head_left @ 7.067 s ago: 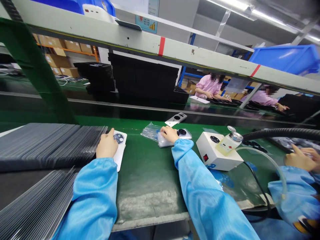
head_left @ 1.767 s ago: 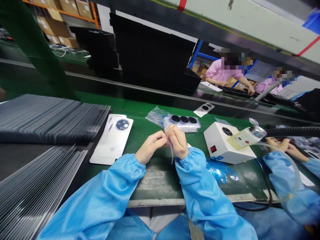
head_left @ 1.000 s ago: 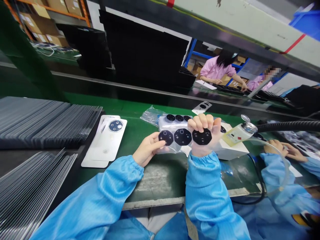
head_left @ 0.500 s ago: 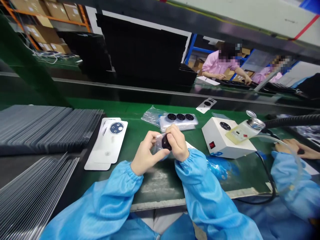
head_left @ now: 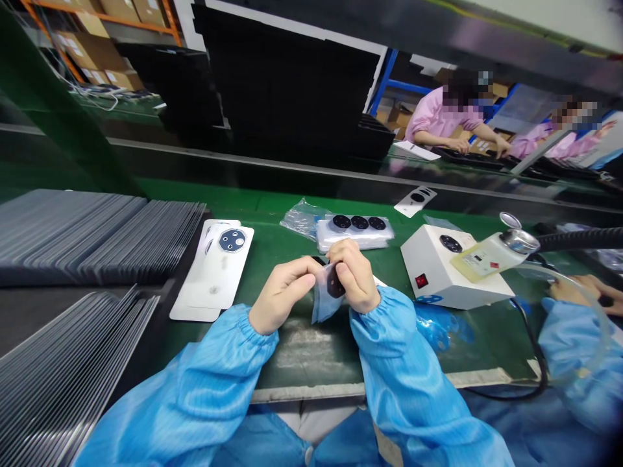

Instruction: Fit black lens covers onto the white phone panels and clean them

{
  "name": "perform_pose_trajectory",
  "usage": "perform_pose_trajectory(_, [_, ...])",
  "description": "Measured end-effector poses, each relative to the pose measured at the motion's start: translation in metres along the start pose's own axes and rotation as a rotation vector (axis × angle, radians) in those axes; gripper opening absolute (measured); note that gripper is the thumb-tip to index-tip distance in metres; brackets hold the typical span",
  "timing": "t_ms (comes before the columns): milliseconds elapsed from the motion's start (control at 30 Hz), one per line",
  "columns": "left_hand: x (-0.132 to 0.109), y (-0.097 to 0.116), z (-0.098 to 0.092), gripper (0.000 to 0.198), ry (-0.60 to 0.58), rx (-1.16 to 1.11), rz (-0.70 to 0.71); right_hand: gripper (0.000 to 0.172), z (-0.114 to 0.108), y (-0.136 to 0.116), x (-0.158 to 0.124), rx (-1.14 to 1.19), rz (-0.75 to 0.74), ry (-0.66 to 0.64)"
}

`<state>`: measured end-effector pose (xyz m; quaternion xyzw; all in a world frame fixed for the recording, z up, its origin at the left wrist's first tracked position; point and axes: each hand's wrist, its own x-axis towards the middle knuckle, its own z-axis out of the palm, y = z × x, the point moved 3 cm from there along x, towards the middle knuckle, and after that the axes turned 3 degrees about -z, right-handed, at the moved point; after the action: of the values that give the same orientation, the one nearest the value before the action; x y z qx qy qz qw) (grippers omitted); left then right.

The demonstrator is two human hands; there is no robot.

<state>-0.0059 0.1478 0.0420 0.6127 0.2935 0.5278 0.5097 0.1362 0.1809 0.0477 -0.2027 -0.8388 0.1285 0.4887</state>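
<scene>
My right hand (head_left: 359, 277) grips a round black camera lens cover (head_left: 335, 283) with small holes, fingers closed on its right side. A thin translucent plastic film (head_left: 322, 306) hangs at the cover's left, pinched between the thumb and fingers of my left hand (head_left: 281, 293). Whether the film is still attached to the cover I cannot tell. Just beyond my hands lies a stack of clear plastic packs (head_left: 350, 239) with three round black lens covers (head_left: 359, 222) on top. White phone-shaped panels (head_left: 214, 275) with lens cutouts overlap to the left.
Grey panels stand in racks (head_left: 97, 237) at left. A white box with a red switch (head_left: 438, 275) and a tilted bottle (head_left: 487, 256) stand at right. Blue film scraps (head_left: 442, 324) lie beside it. A co-worker's hand (head_left: 581, 292) is at far right; people in pink sit beyond.
My left hand has drawn a little left from the lens cover, and the film now stretches down between my hands. The camera view has shifted slightly.
</scene>
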Motion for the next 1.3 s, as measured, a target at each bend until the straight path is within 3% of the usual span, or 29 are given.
perform_pose_trajectory(500, [0.004, 0.004, -0.004, 0.015, -0.023, 0.107, -0.027, 0.025, -0.002, 0.006, 0.000, -0.144, -0.001, -0.042])
perform_pose_trajectory(633, [0.004, 0.006, -0.002, 0.016, -0.008, 0.191, -0.002, 0.019, -0.001, 0.006, 0.000, -0.219, 0.082, 0.027])
perform_pose_trajectory(767, [0.004, 0.008, -0.001, 0.017, 0.037, 0.336, 0.064, 0.018, 0.003, -0.005, -0.005, -0.235, 0.139, 0.050])
perform_pose_trajectory(867, [0.005, 0.010, 0.000, 0.016, 0.030, 0.503, 0.162, 0.020, 0.006, -0.016, -0.008, -0.226, 0.087, -0.014])
perform_pose_trajectory(1000, [0.004, 0.014, -0.002, 0.014, 0.013, 0.763, 0.338, 0.012, 0.000, -0.029, -0.011, -0.351, -0.024, -0.001])
perform_pose_trajectory(1167, [-0.027, 0.028, 0.002, 0.015, -0.060, 1.115, 0.498, 0.011, -0.018, -0.058, -0.033, -0.586, -0.206, 0.029])
perform_pose_trajectory(1300, [-0.083, 0.025, 0.013, 0.016, -0.127, 1.283, 0.403, 0.011, -0.011, -0.089, -0.080, -0.590, -0.264, -0.135])
